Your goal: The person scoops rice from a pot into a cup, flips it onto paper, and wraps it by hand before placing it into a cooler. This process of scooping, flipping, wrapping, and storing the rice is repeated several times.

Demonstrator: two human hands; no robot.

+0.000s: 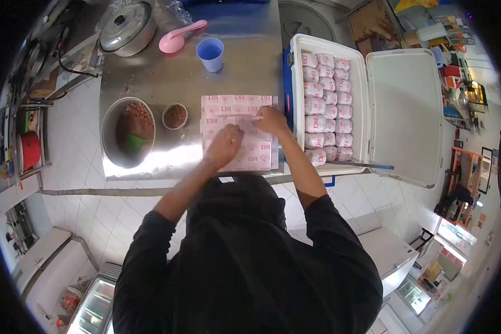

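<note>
Taking the printed paper (253, 147) as the middle of our clock, with twelve pointing away from us, we see it lying flat-bottomed on the metal desk (170, 78), near our edge, a fold running across it. Our left hand (225, 146) sits on the paper with fingers curled in; our right hand (272, 120) bends its fingers at the paper's two-o'clock side, by the fold. We cannot tell how tightly either grips it.

The desk shines brightly at eight. Toward nine stand a small bowl (163, 118) of brown crumbs and a large pot (112, 122) holding a green scoop (133, 143). A lidded pot (122, 36) sits between ten and eleven, a pink ladle (171, 44) at eleven, a blue cup (211, 58) just short of twelve.

At three, an open cooler (297, 100) holds rows of wrapped bundles (329, 97), its lid (403, 117) swung outward. Around us spreads white tiled floor (92, 222), with a glass-fronted fridge (97, 312) toward seven and a white chest (381, 250) past four.
</note>
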